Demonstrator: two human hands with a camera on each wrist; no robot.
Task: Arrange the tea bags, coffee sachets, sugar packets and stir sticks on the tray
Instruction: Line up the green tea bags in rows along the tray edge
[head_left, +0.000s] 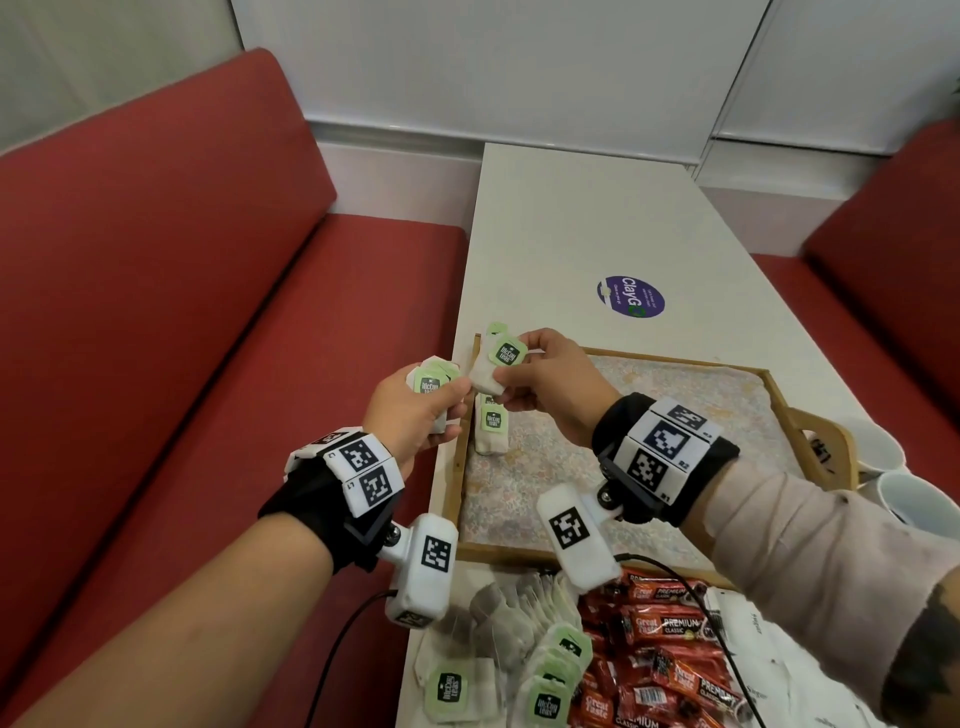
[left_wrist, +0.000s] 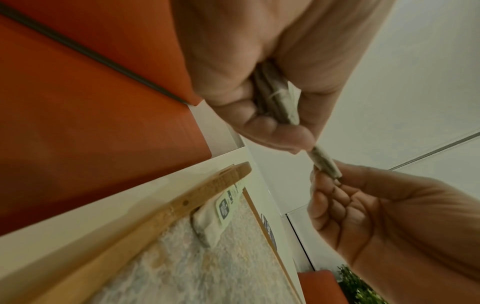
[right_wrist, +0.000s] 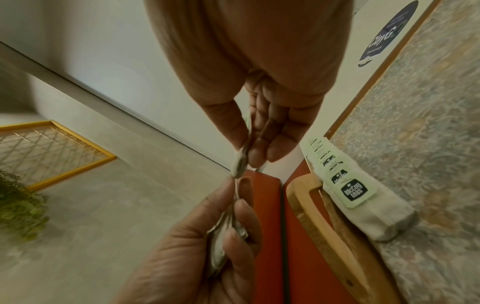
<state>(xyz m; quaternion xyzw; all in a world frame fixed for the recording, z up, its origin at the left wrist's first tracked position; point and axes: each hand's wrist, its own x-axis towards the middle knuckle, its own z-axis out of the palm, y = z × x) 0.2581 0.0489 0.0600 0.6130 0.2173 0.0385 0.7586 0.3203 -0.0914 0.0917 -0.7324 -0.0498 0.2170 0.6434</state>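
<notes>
Red sachets (head_left: 670, 670) half hidden under right hand's (head_left: 540, 384) wrist camera.

- Head view: high, angled forward and down over both forearms onto the bench (head_left: 597, 218) and wooden tray (head_left: 457, 483).
- Left wrist view: very close, from beneath the left hand (left_wrist: 249, 86), looking up past the tray rim.
- Right wrist view: same closeness, under the right hand (right_wrist: 249, 67).
- All three share the tray's left edge and both hands.

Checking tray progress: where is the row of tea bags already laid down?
In the head view, the white green-tagged tea bags lie along the wooden tray's left rim, just below both hands.
</notes>
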